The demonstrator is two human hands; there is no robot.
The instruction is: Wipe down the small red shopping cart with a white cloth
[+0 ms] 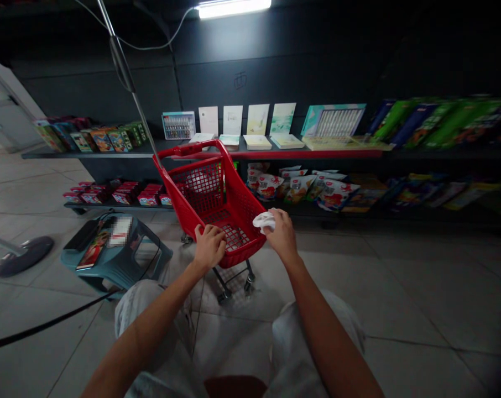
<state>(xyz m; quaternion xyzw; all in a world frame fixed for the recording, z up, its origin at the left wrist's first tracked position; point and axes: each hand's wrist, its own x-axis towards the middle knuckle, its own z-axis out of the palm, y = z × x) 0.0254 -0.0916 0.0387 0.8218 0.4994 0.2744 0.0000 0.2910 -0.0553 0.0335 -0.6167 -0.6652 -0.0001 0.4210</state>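
Since the red cart (244,204) stands on castors (250,282), my first flag is an unplanned roll: an uneven press on its near end could swivel it, likely toward the left knee (136,304) or right knee (342,323), both on the near side of it. Second flag: a black cable (47,322) left of the cart, running toward the stool (113,264); a swing that way might catch it.

Left hand (210,246): at the cart's near left corner. Fingers bent over the rim, clamped on it from what I see; undersides hidden, so I can't judge how firm.

Right hand (280,229): at the cart's near right corner. Fingers together, pinched on a white cloth (264,221) (could be tissue, can't tell). Cloth sits right by the rim; I can't confirm contact. Risk: a light pinch may drop it, or a loose fold may snag on the cart's mesh.

Stool is left of the cart, apart from it. Could get bumped if the cart turns hard.

Past the cart: snack bags (300,188) on the lower shelf, upright books (257,119) on the upper one beyond its handle (196,148). Too strong a forward shove could knock stock; gap unreadable from my view.
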